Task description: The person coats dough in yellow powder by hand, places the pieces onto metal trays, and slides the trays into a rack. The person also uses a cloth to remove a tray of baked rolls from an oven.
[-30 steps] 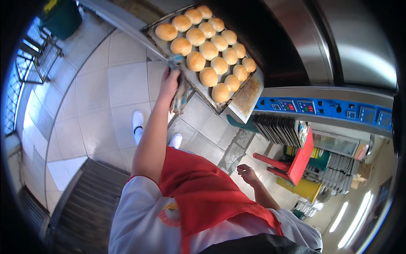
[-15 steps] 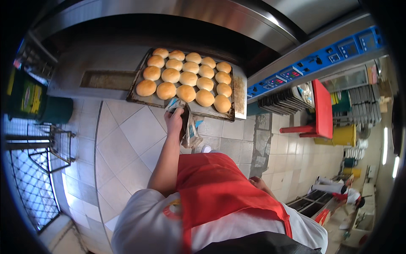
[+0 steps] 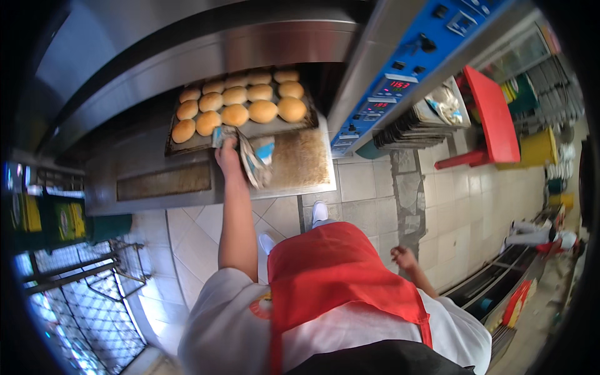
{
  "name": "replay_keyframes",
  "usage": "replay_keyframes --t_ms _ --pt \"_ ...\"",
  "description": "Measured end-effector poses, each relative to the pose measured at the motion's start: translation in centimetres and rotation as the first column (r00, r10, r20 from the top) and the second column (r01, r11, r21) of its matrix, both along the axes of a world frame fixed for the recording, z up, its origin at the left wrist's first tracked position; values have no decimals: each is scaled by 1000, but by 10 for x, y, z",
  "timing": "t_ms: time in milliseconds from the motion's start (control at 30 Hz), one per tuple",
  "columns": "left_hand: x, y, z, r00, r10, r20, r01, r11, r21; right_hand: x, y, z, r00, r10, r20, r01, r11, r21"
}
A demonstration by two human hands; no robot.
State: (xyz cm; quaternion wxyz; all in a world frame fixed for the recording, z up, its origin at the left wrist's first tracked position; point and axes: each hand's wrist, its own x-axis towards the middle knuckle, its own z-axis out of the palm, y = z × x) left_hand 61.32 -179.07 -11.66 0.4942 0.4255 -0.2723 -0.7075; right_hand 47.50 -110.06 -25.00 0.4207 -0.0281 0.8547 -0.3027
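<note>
Left hand (image 3: 228,156) clamped through a cloth (image 3: 253,159) on the baking tray of buns (image 3: 240,103) — tray roughly half inside the oven (image 3: 206,44), front edge over the open door; right hand (image 3: 403,256) loose, empty.

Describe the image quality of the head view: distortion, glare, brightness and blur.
Head view: strong fisheye, so the oven edge and control panel bow, with a black rim at the corners; glare streaks the steel above the buns; the oven mouth behind the tray is dark; the lower left and right edges are overexposed; the left hand with its cloth is fairly sharp, the rim soft.
</note>
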Motion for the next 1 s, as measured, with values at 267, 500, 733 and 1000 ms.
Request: replay_keyframes --t_ms 267,500,733,1000 --pt "-69 -46 14 996 -57 71 62 996 -70 32 61 46 932 -360 -48 349 923 -161" --pt "-72 -156 0 935 -249 254 279 956 -92 89 115 28 922 -376 87 378 926 2" --pt "161 -59 -50 959 -255 121 252 967 44 46 69 -2 954 -195 226 178 979 95" --pt "409 174 -215 900 -130 416 -147 808 570 -7 -28 115 996 -21 91 19 1000 15"
